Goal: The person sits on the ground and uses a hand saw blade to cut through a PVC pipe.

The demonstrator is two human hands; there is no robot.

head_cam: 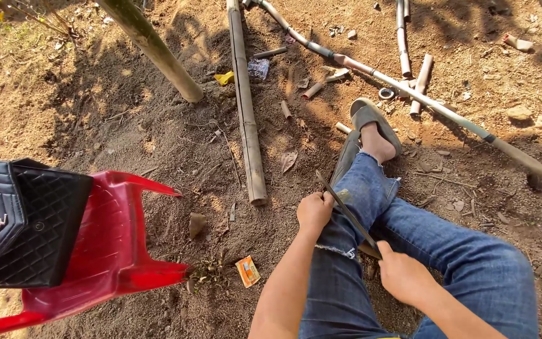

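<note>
I sit with my legs in blue jeans (465, 251) stretched over bare dirt. My left hand (314, 211) is closed around a thin dark strip (346, 212) that runs slantwise across my left knee. The strip's lower end sits in my right hand (401, 273), which is shut on it together with what looks like a knife handle. The strip's upper tip points up past my left hand toward my foot in a grey sandal (374, 122).
A red plastic chair (114, 251) with a black quilted bag (23, 223) stands at the left. Long bamboo poles (246, 107) and a thin bent cane (446, 110) lie on the ground ahead, among short cut pieces (421, 78). An orange packet (247, 271) lies by my left arm.
</note>
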